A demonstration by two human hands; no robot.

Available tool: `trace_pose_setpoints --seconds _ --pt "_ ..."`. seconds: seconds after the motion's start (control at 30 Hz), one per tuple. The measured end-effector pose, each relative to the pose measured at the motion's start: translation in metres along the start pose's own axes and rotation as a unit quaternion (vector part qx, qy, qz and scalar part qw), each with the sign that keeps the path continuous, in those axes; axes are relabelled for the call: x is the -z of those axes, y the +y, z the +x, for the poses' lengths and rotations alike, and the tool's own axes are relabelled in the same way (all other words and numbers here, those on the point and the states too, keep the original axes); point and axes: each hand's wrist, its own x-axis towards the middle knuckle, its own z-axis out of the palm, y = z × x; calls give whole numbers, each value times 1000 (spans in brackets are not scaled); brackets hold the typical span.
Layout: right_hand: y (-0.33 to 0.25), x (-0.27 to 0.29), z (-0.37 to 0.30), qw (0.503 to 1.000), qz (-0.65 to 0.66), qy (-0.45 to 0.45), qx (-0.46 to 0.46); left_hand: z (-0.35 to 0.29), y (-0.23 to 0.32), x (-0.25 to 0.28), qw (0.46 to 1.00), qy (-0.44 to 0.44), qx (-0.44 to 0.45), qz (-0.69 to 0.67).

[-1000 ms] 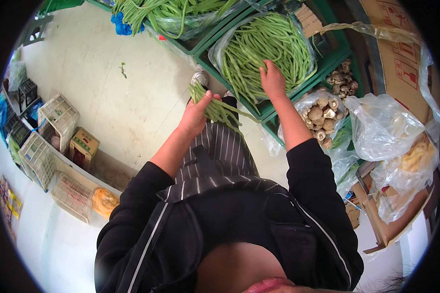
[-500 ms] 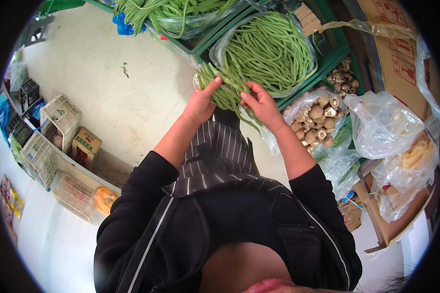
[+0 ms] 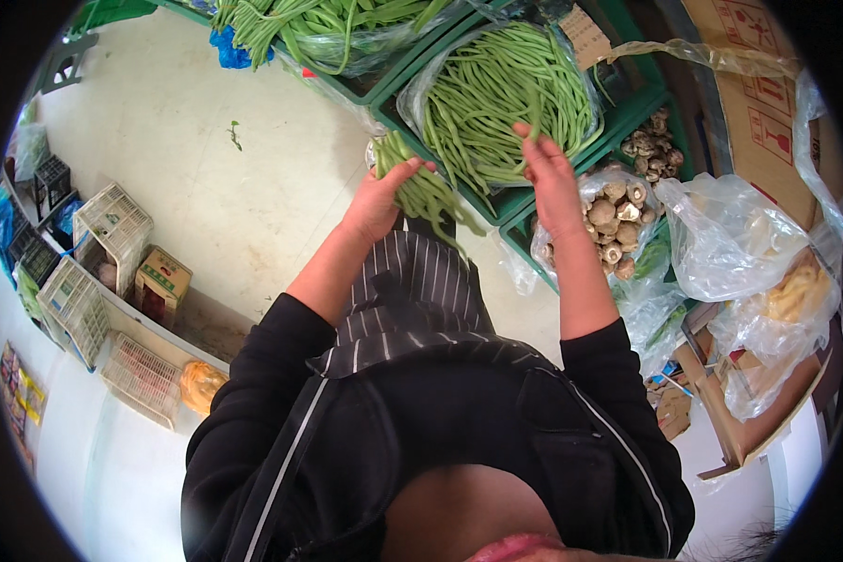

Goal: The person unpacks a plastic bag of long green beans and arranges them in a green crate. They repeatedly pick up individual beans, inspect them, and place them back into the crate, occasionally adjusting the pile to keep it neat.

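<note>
My left hand (image 3: 377, 201) is closed around a bunch of green beans (image 3: 431, 195), whose ends hang past the fingers above the striped apron (image 3: 412, 281). My right hand (image 3: 551, 178) is over the near right side of a green crate lined with clear plastic. Its thumb and fingers pinch a green bean (image 3: 534, 110) that sticks up beyond the fingertips. Under and past it, a heap of long green beans (image 3: 478, 103) fills the crate.
Shiitake mushrooms (image 3: 618, 225) lie in a bag right of my right forearm, with darker mushrooms (image 3: 656, 150) behind. Flat green beans (image 3: 365, 28) sit in another crate at the far left. Plastic bags (image 3: 731, 244) and a cardboard box (image 3: 749, 103) stand right; pale baskets (image 3: 112, 229) stand left.
My right hand has left the bunch and moved right and up to the crate, now with a bean in its fingers. My left hand keeps the bunch in nearly the same place.
</note>
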Motion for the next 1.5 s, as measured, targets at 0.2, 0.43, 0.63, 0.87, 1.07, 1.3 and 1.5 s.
trace_pose_setpoints --seconds 0.2,0.43,0.63,0.87,1.07,1.3,1.5 --pt "-7 2 8 961 275 -15 0 -3 0 19 997 49 59 -13" --pt "46 -41 -20 933 311 -28 -177 -2 -14 -3 998 -37 48 -35" --pt "77 -62 -53 856 359 -46 -369 -12 -20 3 998 12 53 -45" --pt "96 -4 19 924 -297 18 -240 -16 -6 23 998 8 36 -43" --pt "135 -25 102 870 -484 49 79 -16 -15 33 996 14 84 -27" --pt "120 -10 101 870 -486 68 53 -15 -27 35 993 27 104 -54" --pt "73 53 61 996 -64 52 -43 -9 -26 33 992 23 111 -56"
